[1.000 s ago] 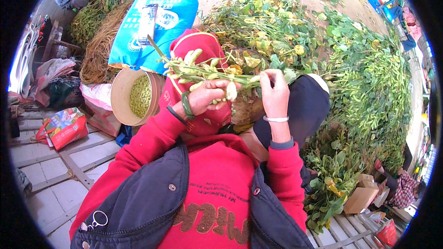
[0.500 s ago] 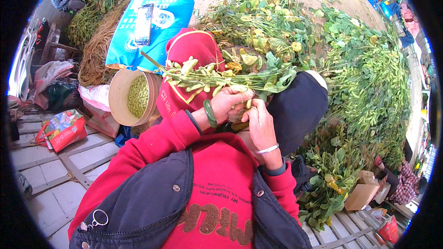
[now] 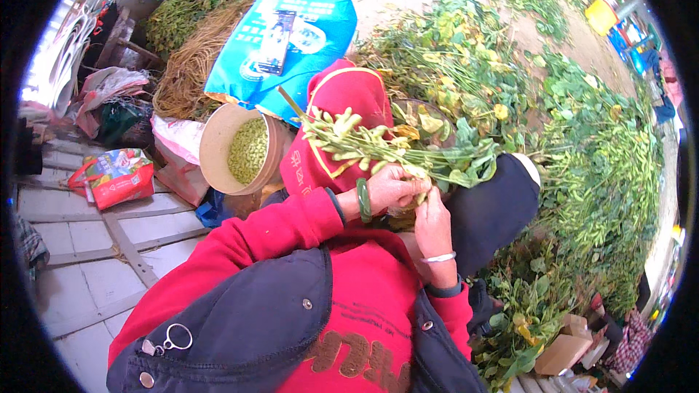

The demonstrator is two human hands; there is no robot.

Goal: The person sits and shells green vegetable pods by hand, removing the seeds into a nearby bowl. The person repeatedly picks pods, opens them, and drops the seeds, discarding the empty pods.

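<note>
A cut soybean stalk (image 3: 364,144) with plump green pods and leaves at its right end lies across in front of me, above my lap. My left hand (image 3: 386,191), with a green bangle at the wrist, is closed on the stalk at its lower side. My right hand (image 3: 435,227), with a silver bangle, meets the left fingertips and pinches at a green pod there. The pod is mostly hidden by the fingers. Left of my red-covered knee (image 3: 348,102) stands a beige bucket (image 3: 211,149), tilted in view, with shelled green beans (image 3: 248,151) inside.
A blue and white sack (image 3: 320,22) bears a phone (image 3: 277,42). Heaped soybean plants (image 3: 604,153) cover the ground ahead and right. A red bag (image 3: 124,178) lies on the tiles at left. Cardboard boxes (image 3: 564,349) and another person's checked sleeve (image 3: 632,346) show at lower right.
The whole view has shifted, so everything sits farther right and a little lower. My hands stay together at the stalk, and the fingertips have drawn closer over the pod.
</note>
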